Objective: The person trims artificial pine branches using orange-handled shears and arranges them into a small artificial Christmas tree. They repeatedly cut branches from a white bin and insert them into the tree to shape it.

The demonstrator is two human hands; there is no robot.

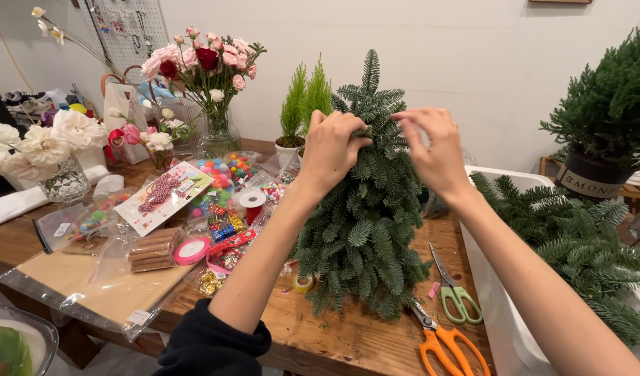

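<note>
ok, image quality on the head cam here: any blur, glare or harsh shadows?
Head view: even, soft indoor light, no hard shadows on the wooden table; slight motion blur on the right hand fingertips, left hand sharper; small fir tree crisp; mild glare on the plastic sheet; wide-angle stretch at the edges.

I see one small fir tree of short blue-green needled sprigs, standing upright on the wooden table. It forms a dense cone, wide at the base and narrowing to a single feathery tip at the top. Sprigs hang downward in overlapping layers. Its base sits near the table's front edge, roughly mid-table. The upper section is partly covered, so I cannot read its detail.
</note>
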